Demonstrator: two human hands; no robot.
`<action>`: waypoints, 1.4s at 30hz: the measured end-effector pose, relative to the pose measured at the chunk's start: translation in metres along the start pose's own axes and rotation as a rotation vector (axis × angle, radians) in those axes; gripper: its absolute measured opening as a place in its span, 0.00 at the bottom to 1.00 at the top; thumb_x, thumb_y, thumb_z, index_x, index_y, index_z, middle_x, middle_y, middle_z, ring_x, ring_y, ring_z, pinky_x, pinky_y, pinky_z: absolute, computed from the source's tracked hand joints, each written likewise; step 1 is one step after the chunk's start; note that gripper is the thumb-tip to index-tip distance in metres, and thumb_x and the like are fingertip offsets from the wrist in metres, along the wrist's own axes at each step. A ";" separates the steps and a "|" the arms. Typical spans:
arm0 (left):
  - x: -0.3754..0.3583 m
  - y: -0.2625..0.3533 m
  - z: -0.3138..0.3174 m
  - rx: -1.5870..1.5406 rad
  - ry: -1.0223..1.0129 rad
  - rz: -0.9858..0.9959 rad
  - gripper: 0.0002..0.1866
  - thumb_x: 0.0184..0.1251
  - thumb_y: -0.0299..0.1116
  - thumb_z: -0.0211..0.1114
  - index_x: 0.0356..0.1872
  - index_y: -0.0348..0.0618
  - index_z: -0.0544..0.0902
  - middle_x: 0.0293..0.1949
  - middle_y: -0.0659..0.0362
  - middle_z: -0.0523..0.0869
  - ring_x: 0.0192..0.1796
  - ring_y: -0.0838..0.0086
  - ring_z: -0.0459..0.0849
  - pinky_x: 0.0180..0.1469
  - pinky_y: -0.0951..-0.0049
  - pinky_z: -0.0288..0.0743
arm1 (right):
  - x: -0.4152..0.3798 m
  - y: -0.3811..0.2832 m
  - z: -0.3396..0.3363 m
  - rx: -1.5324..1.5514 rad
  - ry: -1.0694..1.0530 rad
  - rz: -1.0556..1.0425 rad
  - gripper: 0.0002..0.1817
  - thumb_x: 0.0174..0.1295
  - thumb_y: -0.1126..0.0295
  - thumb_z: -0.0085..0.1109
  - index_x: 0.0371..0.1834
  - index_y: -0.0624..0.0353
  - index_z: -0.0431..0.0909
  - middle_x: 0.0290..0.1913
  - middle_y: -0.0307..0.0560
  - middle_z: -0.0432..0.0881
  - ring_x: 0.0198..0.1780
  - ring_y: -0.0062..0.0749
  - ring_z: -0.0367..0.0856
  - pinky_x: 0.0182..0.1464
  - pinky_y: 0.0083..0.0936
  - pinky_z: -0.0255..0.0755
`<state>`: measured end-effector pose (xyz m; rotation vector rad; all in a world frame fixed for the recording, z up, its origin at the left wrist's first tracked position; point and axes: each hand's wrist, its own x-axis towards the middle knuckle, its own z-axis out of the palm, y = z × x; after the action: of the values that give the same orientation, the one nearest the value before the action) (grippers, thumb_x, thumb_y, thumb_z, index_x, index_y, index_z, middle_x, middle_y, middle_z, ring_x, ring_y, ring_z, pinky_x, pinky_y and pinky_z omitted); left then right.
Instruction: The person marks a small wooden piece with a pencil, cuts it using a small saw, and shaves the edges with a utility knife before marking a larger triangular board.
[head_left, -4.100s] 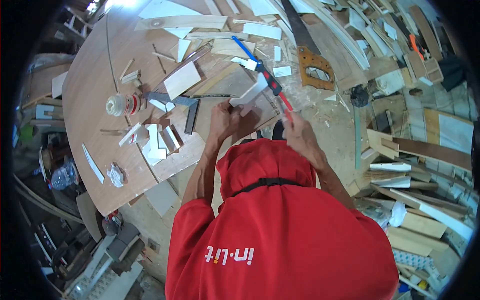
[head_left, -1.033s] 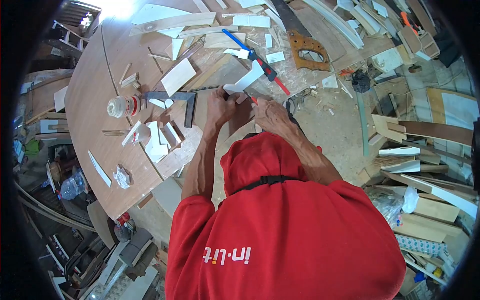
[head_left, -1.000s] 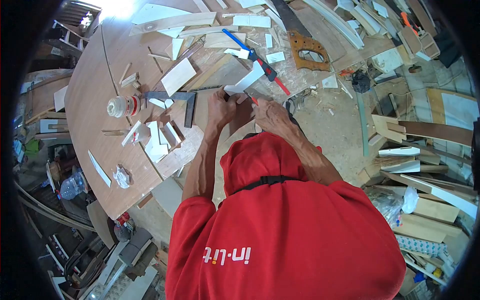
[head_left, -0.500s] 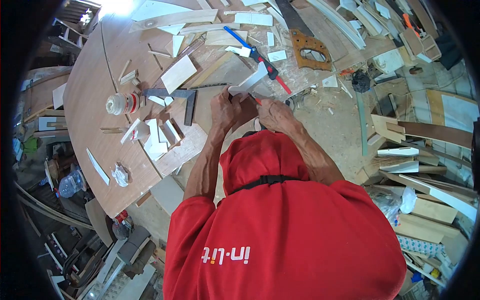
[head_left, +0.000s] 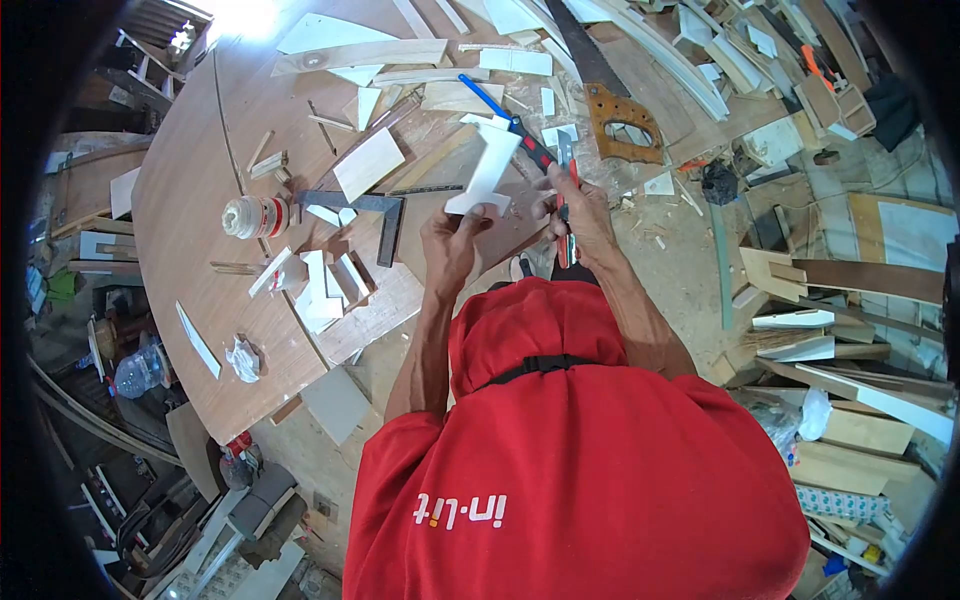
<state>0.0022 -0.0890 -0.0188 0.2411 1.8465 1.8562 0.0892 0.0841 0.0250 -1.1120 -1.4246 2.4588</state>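
My left hand [head_left: 450, 245] pinches the lower end of a white, irregularly cut flat piece [head_left: 492, 165] between thumb and fingers, raised near the table edge. To its right, my right hand [head_left: 588, 222] is closed around a red utility knife [head_left: 564, 200], with its grey tip pointing away from me. The knife is apart from the white piece. Behind both lies a long blue, black and red tool [head_left: 533, 150], partly hidden by the white piece. A black try square [head_left: 390, 225] rests on the table left of my left hand.
The wooden table [head_left: 190, 150] carries a jar [head_left: 255, 217], several white and wooden offcuts [head_left: 368, 165], and crumpled white material [head_left: 243, 358]. A handsaw [head_left: 622, 122] lies at the far right. Wood scraps [head_left: 845, 380] are piled on the floor to the right.
My hands have moved apart. The white piece has been turned more upright in my left hand. My right hand has moved right, and the red knife now shows fully.
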 end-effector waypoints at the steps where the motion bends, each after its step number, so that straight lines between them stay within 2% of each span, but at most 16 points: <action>1: -0.002 0.003 0.000 0.283 0.013 0.091 0.09 0.66 0.26 0.62 0.46 0.37 0.81 0.36 0.56 0.86 0.35 0.68 0.84 0.38 0.68 0.79 | 0.000 -0.005 0.000 0.125 -0.038 0.028 0.17 0.62 0.57 0.61 0.41 0.63 0.77 0.21 0.44 0.78 0.12 0.14 0.65 0.16 0.18 0.65; 2: -0.006 0.013 0.002 0.483 0.030 0.326 0.14 0.56 0.18 0.61 0.44 0.42 0.82 0.36 0.56 0.84 0.38 0.64 0.83 0.40 0.65 0.77 | -0.003 -0.011 -0.001 0.122 -0.042 0.025 0.17 0.62 0.57 0.61 0.41 0.63 0.77 0.21 0.44 0.78 0.12 0.14 0.65 0.16 0.18 0.65; 3: -0.006 0.016 0.002 0.483 0.035 0.329 0.14 0.56 0.18 0.61 0.44 0.42 0.82 0.36 0.56 0.84 0.38 0.64 0.83 0.40 0.65 0.77 | -0.005 -0.017 -0.003 0.231 -0.147 0.081 0.18 0.62 0.57 0.61 0.41 0.63 0.77 0.21 0.44 0.78 0.12 0.14 0.65 0.16 0.18 0.65; 5: -0.006 0.020 0.003 0.795 0.117 0.890 0.20 0.44 0.15 0.60 0.41 0.45 0.83 0.39 0.55 0.83 0.43 0.58 0.82 0.46 0.62 0.76 | -0.005 -0.021 -0.006 0.336 -0.259 0.136 0.18 0.61 0.57 0.62 0.42 0.62 0.76 0.21 0.44 0.78 0.12 0.14 0.64 0.16 0.18 0.64; 6: -0.009 0.020 0.003 0.835 0.113 0.913 0.26 0.38 0.15 0.59 0.44 0.47 0.83 0.44 0.56 0.82 0.48 0.58 0.80 0.48 0.61 0.76 | -0.003 -0.019 -0.008 0.189 -0.243 0.109 0.17 0.61 0.59 0.62 0.42 0.62 0.76 0.21 0.43 0.77 0.13 0.14 0.64 0.16 0.17 0.64; 10: -0.012 0.012 -0.001 0.879 0.090 0.884 0.28 0.41 0.14 0.58 0.49 0.48 0.81 0.45 0.53 0.82 0.49 0.55 0.80 0.50 0.60 0.76 | 0.001 -0.009 -0.017 -0.167 -0.221 0.009 0.14 0.57 0.63 0.67 0.37 0.63 0.78 0.24 0.42 0.78 0.16 0.16 0.68 0.18 0.17 0.63; 12: -0.014 0.009 -0.008 0.762 0.153 0.540 0.23 0.53 0.17 0.58 0.53 0.44 0.79 0.47 0.52 0.82 0.48 0.58 0.81 0.49 0.63 0.77 | 0.003 -0.010 -0.023 -0.451 -0.208 -0.113 0.14 0.54 0.65 0.70 0.36 0.63 0.81 0.27 0.38 0.80 0.22 0.14 0.72 0.20 0.18 0.63; 13: -0.013 0.008 -0.016 0.764 0.154 0.538 0.23 0.53 0.17 0.58 0.53 0.44 0.79 0.47 0.52 0.82 0.48 0.58 0.81 0.49 0.63 0.77 | 0.007 -0.008 -0.026 -0.450 -0.210 -0.110 0.14 0.54 0.65 0.70 0.36 0.63 0.81 0.27 0.38 0.80 0.22 0.14 0.72 0.20 0.18 0.63; 15: -0.012 0.035 -0.025 -0.196 -0.118 -0.256 0.17 0.66 0.26 0.58 0.55 0.37 0.76 0.48 0.50 0.82 0.45 0.66 0.83 0.46 0.67 0.79 | 0.013 -0.003 -0.031 -0.507 -0.326 -0.239 0.14 0.53 0.65 0.71 0.37 0.62 0.81 0.25 0.35 0.79 0.23 0.13 0.71 0.21 0.17 0.63; 16: -0.008 0.034 -0.028 -0.192 -0.229 -0.264 0.14 0.70 0.33 0.59 0.50 0.35 0.79 0.41 0.53 0.84 0.40 0.75 0.83 0.42 0.72 0.78 | 0.015 -0.007 -0.033 -0.639 -0.334 -0.152 0.14 0.52 0.62 0.72 0.32 0.60 0.81 0.24 0.37 0.78 0.22 0.16 0.74 0.23 0.19 0.66; 20: 0.003 0.022 -0.028 -0.004 -0.321 -0.073 0.10 0.68 0.32 0.61 0.42 0.36 0.82 0.28 0.60 0.85 0.30 0.77 0.82 0.38 0.74 0.76 | 0.016 -0.008 -0.025 -0.681 -0.373 -0.202 0.17 0.55 0.57 0.69 0.29 0.62 0.81 0.22 0.39 0.77 0.22 0.21 0.74 0.25 0.25 0.67; 21: 0.004 0.020 -0.026 -0.002 -0.324 -0.072 0.10 0.68 0.32 0.61 0.42 0.36 0.82 0.28 0.60 0.85 0.30 0.77 0.82 0.38 0.74 0.76 | 0.021 -0.002 -0.025 -0.723 -0.184 -0.291 0.19 0.59 0.55 0.63 0.30 0.64 0.80 0.22 0.43 0.78 0.23 0.30 0.77 0.27 0.31 0.69; 25: 0.005 0.014 -0.013 0.312 -0.002 0.135 0.06 0.65 0.26 0.61 0.39 0.34 0.81 0.27 0.59 0.85 0.29 0.79 0.81 0.34 0.76 0.74 | 0.031 0.010 -0.039 -0.971 0.237 -0.370 0.22 0.69 0.54 0.45 0.38 0.67 0.75 0.25 0.59 0.80 0.31 0.56 0.81 0.36 0.47 0.71; 28: 0.005 0.011 -0.004 0.531 0.057 0.194 0.06 0.62 0.23 0.61 0.38 0.33 0.80 0.27 0.55 0.85 0.29 0.78 0.82 0.34 0.75 0.75 | 0.003 0.006 -0.018 -1.009 0.115 -0.255 0.18 0.70 0.59 0.40 0.42 0.67 0.71 0.29 0.66 0.81 0.36 0.63 0.80 0.39 0.50 0.72; 35: 0.003 -0.004 -0.002 0.651 0.051 0.401 0.06 0.61 0.21 0.56 0.38 0.36 0.80 0.33 0.47 0.87 0.37 0.62 0.88 0.37 0.68 0.78 | -0.019 0.035 0.015 -1.289 -0.116 -0.437 0.14 0.68 0.64 0.44 0.45 0.66 0.66 0.24 0.66 0.79 0.34 0.61 0.81 0.36 0.50 0.72; 42: -0.001 -0.002 -0.002 0.725 -0.001 0.397 0.06 0.62 0.20 0.57 0.38 0.37 0.81 0.34 0.49 0.86 0.37 0.61 0.88 0.39 0.71 0.78 | -0.018 0.036 0.021 -1.298 -0.189 -0.445 0.14 0.67 0.65 0.45 0.42 0.68 0.67 0.27 0.66 0.80 0.34 0.59 0.82 0.38 0.46 0.75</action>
<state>0.0021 -0.0915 -0.0212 0.9082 2.5451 1.3093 0.0986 0.0410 0.0132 -0.4610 -3.0007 1.1848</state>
